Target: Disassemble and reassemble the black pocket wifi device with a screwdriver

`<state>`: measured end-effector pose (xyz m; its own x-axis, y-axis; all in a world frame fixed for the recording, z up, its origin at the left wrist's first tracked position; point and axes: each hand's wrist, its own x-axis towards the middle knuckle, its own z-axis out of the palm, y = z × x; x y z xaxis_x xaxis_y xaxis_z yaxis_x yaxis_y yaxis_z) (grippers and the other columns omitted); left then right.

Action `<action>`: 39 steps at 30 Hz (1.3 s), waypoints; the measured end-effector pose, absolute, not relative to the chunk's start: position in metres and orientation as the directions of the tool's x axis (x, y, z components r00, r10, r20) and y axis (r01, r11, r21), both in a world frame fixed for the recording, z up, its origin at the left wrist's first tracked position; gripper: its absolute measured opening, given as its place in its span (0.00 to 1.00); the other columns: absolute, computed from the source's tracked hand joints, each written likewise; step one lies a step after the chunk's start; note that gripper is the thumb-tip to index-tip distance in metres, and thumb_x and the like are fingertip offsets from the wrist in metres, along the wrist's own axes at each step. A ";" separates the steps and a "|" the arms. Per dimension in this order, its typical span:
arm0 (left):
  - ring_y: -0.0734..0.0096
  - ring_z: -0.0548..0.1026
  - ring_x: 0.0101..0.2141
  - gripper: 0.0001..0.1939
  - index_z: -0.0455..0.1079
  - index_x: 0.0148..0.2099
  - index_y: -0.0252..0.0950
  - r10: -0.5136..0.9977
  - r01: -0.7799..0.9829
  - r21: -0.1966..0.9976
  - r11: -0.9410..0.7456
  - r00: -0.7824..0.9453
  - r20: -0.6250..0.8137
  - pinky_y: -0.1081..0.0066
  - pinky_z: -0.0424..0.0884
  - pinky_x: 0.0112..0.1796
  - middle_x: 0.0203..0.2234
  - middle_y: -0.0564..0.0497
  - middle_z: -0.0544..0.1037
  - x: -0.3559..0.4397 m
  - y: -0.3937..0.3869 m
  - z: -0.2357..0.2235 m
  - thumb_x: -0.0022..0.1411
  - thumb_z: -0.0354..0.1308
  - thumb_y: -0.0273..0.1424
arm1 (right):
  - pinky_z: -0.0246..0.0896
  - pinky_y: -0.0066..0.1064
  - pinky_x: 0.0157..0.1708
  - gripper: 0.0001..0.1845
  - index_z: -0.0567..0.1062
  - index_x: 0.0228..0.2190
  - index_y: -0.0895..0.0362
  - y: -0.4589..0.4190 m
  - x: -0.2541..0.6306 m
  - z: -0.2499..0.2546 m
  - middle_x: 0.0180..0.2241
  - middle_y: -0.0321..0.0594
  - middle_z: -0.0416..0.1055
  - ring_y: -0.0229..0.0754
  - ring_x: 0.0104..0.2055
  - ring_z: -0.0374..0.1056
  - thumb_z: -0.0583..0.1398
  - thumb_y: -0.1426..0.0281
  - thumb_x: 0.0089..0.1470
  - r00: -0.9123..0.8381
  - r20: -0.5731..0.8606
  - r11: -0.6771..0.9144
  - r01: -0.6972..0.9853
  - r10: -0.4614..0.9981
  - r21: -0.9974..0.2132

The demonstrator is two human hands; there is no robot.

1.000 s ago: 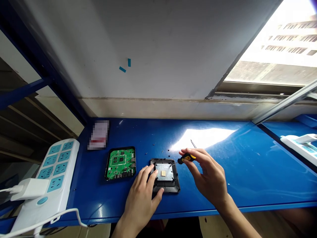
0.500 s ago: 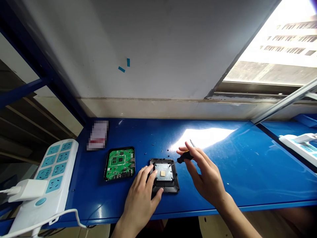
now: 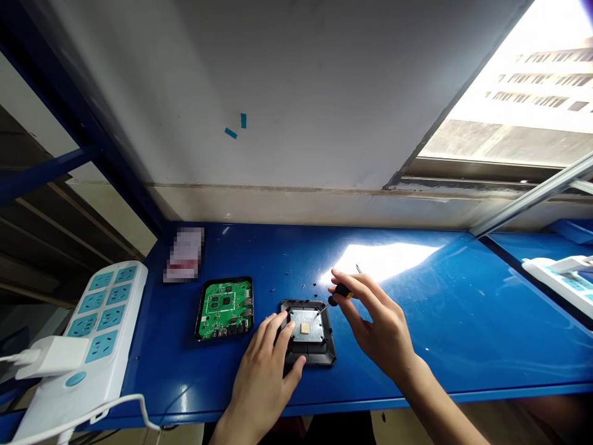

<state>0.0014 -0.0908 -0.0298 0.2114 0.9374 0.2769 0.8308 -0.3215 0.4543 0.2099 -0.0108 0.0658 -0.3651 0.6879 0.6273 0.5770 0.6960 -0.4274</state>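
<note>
A black plastic cover [image 3: 317, 357] lies on the blue table with a silver metal plate [image 3: 313, 316] inside it. On the plate sits a small beige square pad [image 3: 304, 328]. My left hand [image 3: 262, 371] holds the cover at its left side, with fingertips on its edge and thumb at the lower edge. In my right hand [image 3: 386, 334] is a small screwdriver [image 3: 341, 292] with a black and yellow handle, pinched between thumb and fingers. Its tip meets the plate's upper right corner, where a screw cannot be made out.
To the left lies a green circuit board [image 3: 226, 309] in a black case. Several tiny screws [image 3: 303, 286] are scattered behind the cover. A white power strip [image 3: 109, 315] with a plugged-in charger [image 3: 53, 357] stands at the left edge. A blurred card-like object [image 3: 184, 253] lies behind.
The screwdriver handle has turned in my right hand, whose fingers have shifted slightly left along it. My left hand keeps its place on the cover.
</note>
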 end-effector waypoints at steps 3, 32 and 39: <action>0.51 0.71 0.62 0.22 0.65 0.64 0.41 0.940 0.833 0.455 -0.316 0.211 0.266 0.52 0.76 0.56 0.63 0.44 0.71 0.002 -0.091 -0.029 0.69 0.57 0.33 | 0.79 0.36 0.42 0.32 0.62 0.66 0.47 -0.010 0.213 0.057 0.45 0.44 0.78 0.42 0.42 0.79 0.60 0.77 0.65 -0.337 0.627 0.678 0.586 0.702 -0.444; 0.50 0.72 0.61 0.22 0.67 0.63 0.39 0.933 0.827 0.456 -0.329 0.211 0.292 0.53 0.77 0.56 0.62 0.44 0.73 0.001 -0.092 -0.025 0.69 0.58 0.33 | 0.82 0.44 0.43 0.29 0.66 0.62 0.51 0.008 0.242 -0.002 0.42 0.41 0.80 0.46 0.38 0.83 0.65 0.68 0.62 0.238 0.488 0.419 0.288 0.840 -0.861; 0.50 0.72 0.61 0.22 0.66 0.64 0.39 0.934 0.834 0.444 -0.329 0.217 0.284 0.52 0.77 0.56 0.62 0.43 0.73 0.002 -0.092 -0.025 0.69 0.57 0.33 | 0.82 0.45 0.43 0.29 0.66 0.61 0.50 0.006 0.240 0.000 0.42 0.41 0.80 0.46 0.38 0.83 0.65 0.68 0.61 0.237 0.477 0.413 0.276 0.846 -0.868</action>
